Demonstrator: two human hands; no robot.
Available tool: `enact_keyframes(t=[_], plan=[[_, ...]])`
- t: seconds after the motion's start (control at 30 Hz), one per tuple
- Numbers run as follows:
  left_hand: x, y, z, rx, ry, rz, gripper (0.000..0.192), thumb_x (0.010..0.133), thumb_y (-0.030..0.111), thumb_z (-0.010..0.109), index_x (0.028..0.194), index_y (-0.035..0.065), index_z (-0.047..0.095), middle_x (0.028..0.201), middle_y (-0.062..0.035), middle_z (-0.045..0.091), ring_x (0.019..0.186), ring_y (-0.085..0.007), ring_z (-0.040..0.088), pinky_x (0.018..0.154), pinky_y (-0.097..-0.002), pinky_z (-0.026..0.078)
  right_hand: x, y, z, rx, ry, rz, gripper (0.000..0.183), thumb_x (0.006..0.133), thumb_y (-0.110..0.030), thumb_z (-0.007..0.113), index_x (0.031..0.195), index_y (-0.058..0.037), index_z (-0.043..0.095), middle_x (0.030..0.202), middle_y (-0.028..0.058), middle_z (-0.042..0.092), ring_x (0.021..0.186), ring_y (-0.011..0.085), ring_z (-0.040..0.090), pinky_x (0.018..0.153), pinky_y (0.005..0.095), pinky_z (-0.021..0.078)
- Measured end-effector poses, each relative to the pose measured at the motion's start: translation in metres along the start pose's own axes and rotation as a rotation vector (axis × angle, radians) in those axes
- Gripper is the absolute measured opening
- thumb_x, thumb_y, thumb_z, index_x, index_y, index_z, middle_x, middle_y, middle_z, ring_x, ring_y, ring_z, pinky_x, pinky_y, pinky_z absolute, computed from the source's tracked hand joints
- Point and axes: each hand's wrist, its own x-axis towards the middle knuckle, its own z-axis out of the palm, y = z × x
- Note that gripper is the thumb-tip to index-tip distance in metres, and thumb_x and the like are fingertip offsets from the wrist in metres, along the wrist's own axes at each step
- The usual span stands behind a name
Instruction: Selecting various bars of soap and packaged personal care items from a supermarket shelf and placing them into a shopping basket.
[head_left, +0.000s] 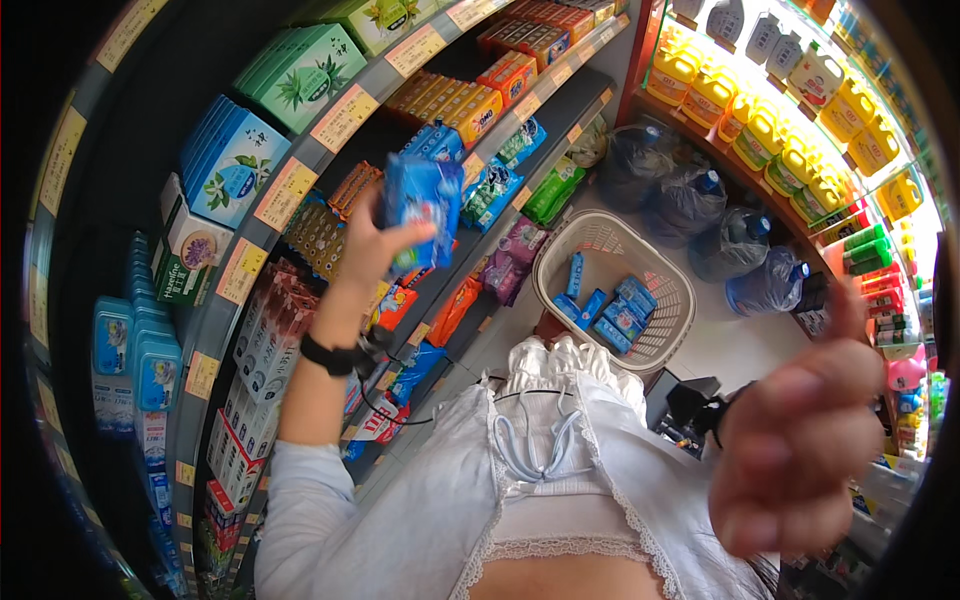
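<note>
My left hand (375, 244) holds a blue plastic-wrapped pack (424, 202) in front of the shelves, thumb across its face. The pack seems to hold soap bars, though its contents are hidden. Close to the camera on the right is my right hand (802, 427), its fingers curled and blurred; no object shows in it. A beige plastic basket (679, 330) stands on the floor ahead of me, with several small blue boxes (625, 315) lying inside. Behind the held pack, blue wrapped packs (435, 142) and yellow soap boxes (476, 116) sit on a shelf.
Curved-looking shelves with a price-tagged edge (345, 116) run along my left, holding blue soap boxes (232, 169) and green boxes (311, 79). Beyond the basket, several large water bottles (750, 232) stand on the floor. Lit shelves at the right hold yellow detergent jugs (705, 90).
</note>
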Motion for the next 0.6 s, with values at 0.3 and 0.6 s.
enact_keyframes(t=[0.3, 0.6], plan=[[0.145, -0.045, -0.050, 0.570, 0.189, 0.413, 0.061, 0.060, 0.013, 0.075, 0.114, -0.0014, 0.052, 0.103, -0.0149, 0.062, 0.095, -0.0261, 0.060, 0.088, -0.0344, 0.044, -0.018, -0.013, -0.035, 0.221, 0.157, 0.270, 0.019, 0.082, -0.031, 0.064, 0.101, -0.0311, 0.058, 0.125, -0.0016, 0.047, 0.135, 0.0344, 0.022, 0.102, 0.0571, 0.0283], [0.185, -0.045, -0.070, 0.677, 0.285, -0.064, 0.050, 0.065, 0.017, 0.074, 0.108, -0.0015, 0.056, 0.101, -0.0138, 0.061, 0.091, -0.0238, 0.060, 0.082, -0.0328, 0.046, -0.076, 0.062, -0.029, -0.180, 0.019, 0.470, 0.013, 0.078, -0.001, 0.055, 0.088, -0.0014, 0.063, 0.094, 0.0153, 0.062, 0.102, 0.0347, 0.055, 0.090, 0.0472, 0.0410]])
